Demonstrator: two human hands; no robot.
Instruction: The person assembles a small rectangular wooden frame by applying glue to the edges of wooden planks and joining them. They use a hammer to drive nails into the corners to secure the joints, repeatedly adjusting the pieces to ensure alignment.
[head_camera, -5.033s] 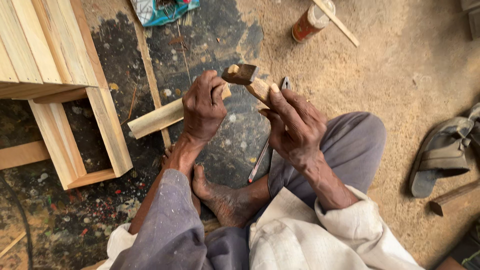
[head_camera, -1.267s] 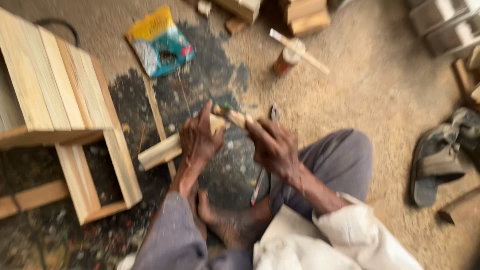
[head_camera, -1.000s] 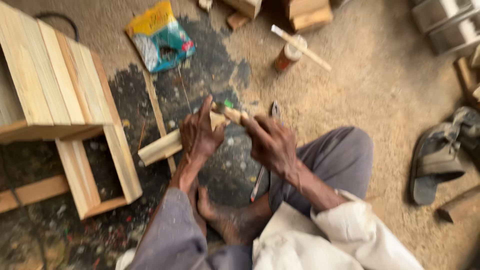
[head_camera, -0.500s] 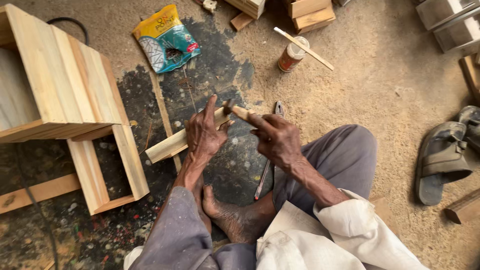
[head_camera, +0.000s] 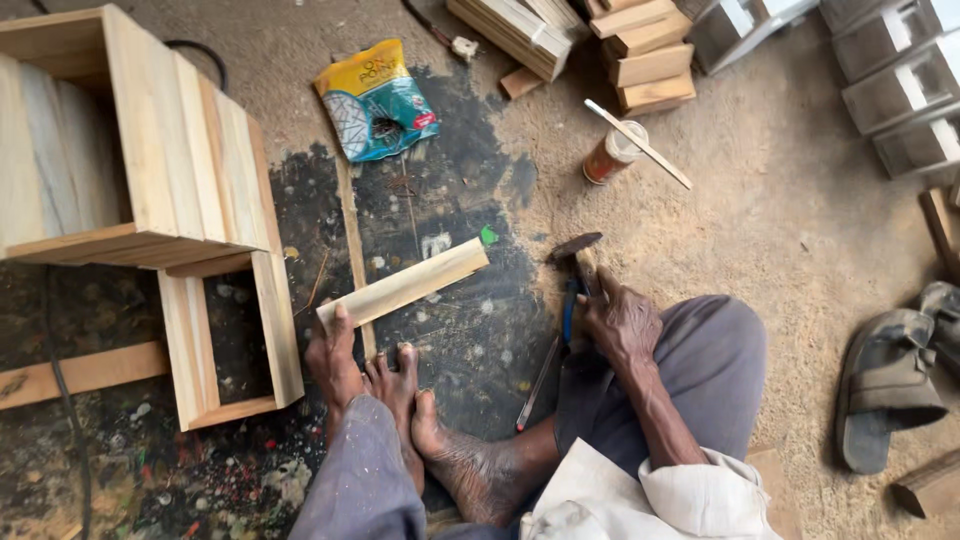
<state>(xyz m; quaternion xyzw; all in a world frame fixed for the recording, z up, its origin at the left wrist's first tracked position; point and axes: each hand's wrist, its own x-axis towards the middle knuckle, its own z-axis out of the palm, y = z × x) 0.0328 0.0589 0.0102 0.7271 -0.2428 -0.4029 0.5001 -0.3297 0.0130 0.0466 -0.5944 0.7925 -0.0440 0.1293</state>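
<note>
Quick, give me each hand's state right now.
Left hand: fingers flat, pressing the near end of the wood strip on the floor.
Right hand: closed on the hammer handle.

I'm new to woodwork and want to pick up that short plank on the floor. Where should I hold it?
Grip the short plank at its near lower-left end, where the left hand rests. It lies flat and angled, its far end free. Come from above, pinching its long edges.

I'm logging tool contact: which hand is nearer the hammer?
Right. The right hand rests on the hammer by its handle, on the sandy floor. The left hand is well off to its left, touching the wooden slat.
</note>
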